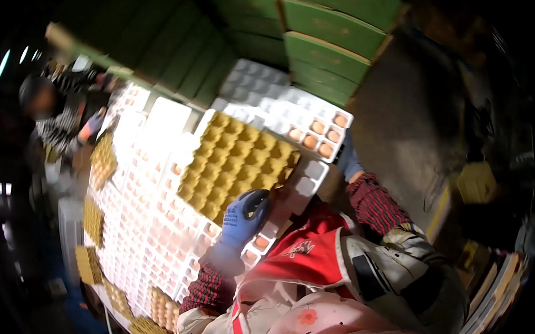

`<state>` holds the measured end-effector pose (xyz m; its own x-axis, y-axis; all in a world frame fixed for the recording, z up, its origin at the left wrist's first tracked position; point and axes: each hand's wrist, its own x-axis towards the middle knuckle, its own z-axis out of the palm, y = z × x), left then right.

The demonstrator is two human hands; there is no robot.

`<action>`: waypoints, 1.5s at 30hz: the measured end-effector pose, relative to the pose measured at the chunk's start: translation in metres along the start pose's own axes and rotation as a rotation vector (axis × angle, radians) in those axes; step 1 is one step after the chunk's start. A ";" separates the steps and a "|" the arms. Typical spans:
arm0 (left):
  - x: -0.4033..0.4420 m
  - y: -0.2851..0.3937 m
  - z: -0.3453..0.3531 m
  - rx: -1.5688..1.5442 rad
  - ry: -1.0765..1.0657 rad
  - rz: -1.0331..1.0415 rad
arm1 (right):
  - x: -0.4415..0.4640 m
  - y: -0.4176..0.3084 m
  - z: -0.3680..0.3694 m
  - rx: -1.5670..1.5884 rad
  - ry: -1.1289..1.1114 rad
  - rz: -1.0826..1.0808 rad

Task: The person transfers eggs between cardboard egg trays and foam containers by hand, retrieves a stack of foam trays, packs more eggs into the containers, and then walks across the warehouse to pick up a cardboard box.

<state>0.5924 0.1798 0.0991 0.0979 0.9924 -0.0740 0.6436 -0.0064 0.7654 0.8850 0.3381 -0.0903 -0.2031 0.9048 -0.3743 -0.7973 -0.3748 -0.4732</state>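
- Closest to the body, the red apron (306, 256) hangs right by the near trays; a lean forward could nudge them, or a fold could catch a rim.
- The left hand (244, 214), in a blue glove, is at the near edge of the yellow tray (233, 160). Its grip is curled and narrow; I can't tell whether it has the rim pinched. A poor hold there could let the tray slip or tilt.
- That tray sits aslant over white trays of eggs, its cups looking bare. Pressed down or dragged, it might crack whatever lies beneath.
- The right hand (349, 156) is by the outer corner of the white tray (288, 107); its fingers are mostly hidden, so I can't tell if that grip is closed on it.
- Six eggs (309, 141) crowd that corner. With the weight on one end, a tip or jolt might roll them out towards the floor (391, 92).
- Farther off, green crates (328, 53) stand close behind; a push that way could jam the white tray against them.
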 end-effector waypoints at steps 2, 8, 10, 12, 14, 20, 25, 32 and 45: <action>-0.009 0.000 -0.020 -0.047 0.163 -0.193 | -0.004 -0.002 0.006 -0.015 -0.021 0.094; -0.044 -0.102 -0.038 0.593 0.703 -0.524 | -0.009 0.000 0.011 -0.163 0.015 0.156; -0.082 -0.135 -0.011 0.173 0.725 -0.669 | -0.007 -0.004 0.014 -0.179 0.001 0.202; -0.102 -0.136 0.018 -0.239 0.703 -0.617 | -0.004 -0.010 0.011 -0.222 -0.009 0.249; -0.099 -0.126 0.038 -0.095 0.850 -0.418 | -0.001 -0.017 0.006 -0.255 -0.027 0.312; -0.087 -0.098 0.054 0.015 1.021 -0.390 | 0.014 -0.053 -0.011 -0.401 -0.075 0.614; -0.052 -0.062 0.070 -0.239 1.257 -0.426 | 0.036 -0.085 -0.028 -0.520 -0.111 0.849; -0.146 -0.052 0.040 -0.015 1.448 -0.641 | 0.066 -0.118 -0.042 -1.031 -0.541 0.833; -0.010 0.031 0.095 0.174 0.793 -0.417 | 0.012 -0.076 0.142 -1.612 -1.477 -0.448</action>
<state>0.6831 0.1580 0.0626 -0.6777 0.7112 0.1869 0.6211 0.4175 0.6632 0.8622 0.4060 0.0545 -0.9649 0.1299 0.2282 -0.0610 0.7346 -0.6758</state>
